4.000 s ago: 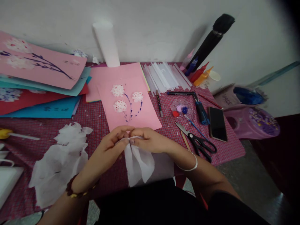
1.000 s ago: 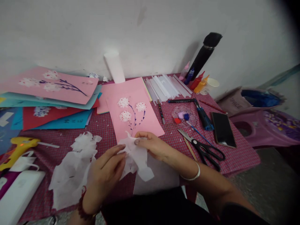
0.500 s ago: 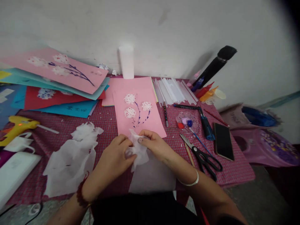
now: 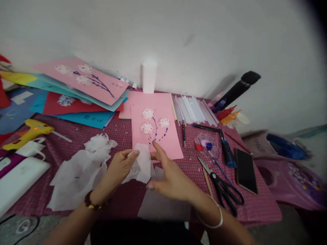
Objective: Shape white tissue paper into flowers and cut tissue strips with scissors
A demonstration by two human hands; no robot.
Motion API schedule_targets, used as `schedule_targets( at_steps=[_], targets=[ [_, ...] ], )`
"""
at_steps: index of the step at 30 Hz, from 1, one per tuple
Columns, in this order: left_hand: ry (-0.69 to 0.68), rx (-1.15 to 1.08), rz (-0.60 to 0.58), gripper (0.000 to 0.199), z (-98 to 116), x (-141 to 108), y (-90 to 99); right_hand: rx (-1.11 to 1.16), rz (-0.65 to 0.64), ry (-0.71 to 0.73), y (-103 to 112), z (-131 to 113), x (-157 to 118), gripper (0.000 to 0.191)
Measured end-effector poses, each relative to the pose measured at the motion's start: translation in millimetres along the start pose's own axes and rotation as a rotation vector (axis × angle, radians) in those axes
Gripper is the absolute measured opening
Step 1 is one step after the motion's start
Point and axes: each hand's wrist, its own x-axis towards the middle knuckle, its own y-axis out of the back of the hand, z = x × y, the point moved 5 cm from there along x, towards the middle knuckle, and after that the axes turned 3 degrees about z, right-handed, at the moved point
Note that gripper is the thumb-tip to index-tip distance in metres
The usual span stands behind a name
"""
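Note:
In the head view, my left hand point(image 4: 121, 168) pinches a crumpled piece of white tissue paper point(image 4: 143, 165) between thumb and fingers. My right hand point(image 4: 172, 172) is beside the tissue paper, its thumb and fingers spread apart. Whether its fingertips touch the paper's far side I cannot tell. Just beyond lies a pink sheet point(image 4: 173, 146) with three white speckled paper flowers and painted purple stems. Under my right wrist, a flat translucent sheet point(image 4: 165, 204) lies at the table's front edge. Left of my left hand sits a heap of white tissue paper point(image 4: 74, 177).
To the right lie scissors point(image 4: 222, 185), a phone point(image 4: 245, 170), a paint dish point(image 4: 206, 144) and a blue-handled tool point(image 4: 228, 153). Clear glue sticks point(image 4: 192, 109) lie at the back. On the left are a yellow glue gun point(image 4: 38, 131), a white box point(image 4: 22, 182) and stacked painted cards point(image 4: 99, 81).
My right hand has opened its pinch and spread its fingers. The tissue paper is now held by my left hand, its folded shape changed. The view has shifted slightly.

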Motion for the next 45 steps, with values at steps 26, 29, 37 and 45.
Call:
schedule_targets(
  at_steps=[26, 29, 37, 45],
  targets=[
    [-0.096, 0.201, -0.077, 0.039, -6, -18, -6.1, 0.779, 0.303, -0.315, -1, 37, 18, 0.027],
    [-0.090, 0.180, -0.050, 0.042, -6, -15, -0.6, 0.824, 0.318, -0.327, 0, 41, 20, 0.031],
    [0.011, 0.049, -0.063, 0.051, -5, -18, -1.0, 0.841, 0.162, -0.329, -14, 46, 24, 0.056],
    [-0.475, 0.483, 0.427, 0.037, 33, -33, 31.5, 0.780, 0.291, -0.376, -18, 60, 23, 0.032]
  ],
)
